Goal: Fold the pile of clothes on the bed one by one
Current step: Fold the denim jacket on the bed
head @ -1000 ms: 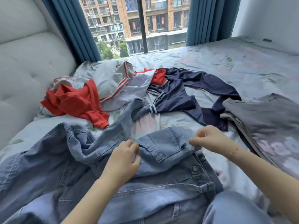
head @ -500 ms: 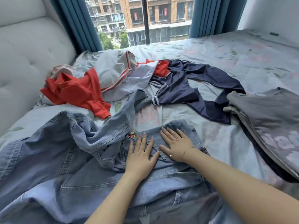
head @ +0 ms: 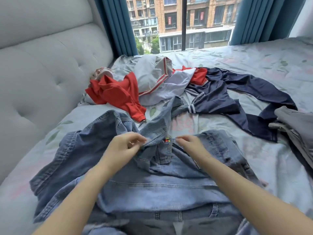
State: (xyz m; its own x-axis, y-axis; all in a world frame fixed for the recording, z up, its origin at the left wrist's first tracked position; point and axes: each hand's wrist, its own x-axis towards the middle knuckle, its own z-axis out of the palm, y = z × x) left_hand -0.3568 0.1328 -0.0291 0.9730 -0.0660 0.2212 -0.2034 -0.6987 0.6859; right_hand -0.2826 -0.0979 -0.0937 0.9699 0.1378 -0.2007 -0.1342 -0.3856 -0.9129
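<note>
Denim covers the near part of the bed in the head view: a blue jacket lies spread out, one sleeve stretching away toward the pile of clothes. No brand or writing can be read on it. Only a small red and yellow badge shows at the edge of its chest pocket, too small to make out. Red signs hang in the windows of the building outside, but their characters are too blurred to read.

The left hand has its fingers curled and pinches a fold of the denim just left of the badge. The right hand lies on the jacket just right of the badge with fingers bent; they seem to pinch the pocket edge, though the grip is not clear.

Behind the jacket lie a red top, a white garment with red stripes and a navy top with white stripes. A grey garment lies at the right edge of the bed. A padded headboard is on the left, blue curtains frame the window.

Half a second ago both hands were pressing flat on the jacket, fingers straight and side by side. Now they are apart and curled, and the camera looks a little higher.
</note>
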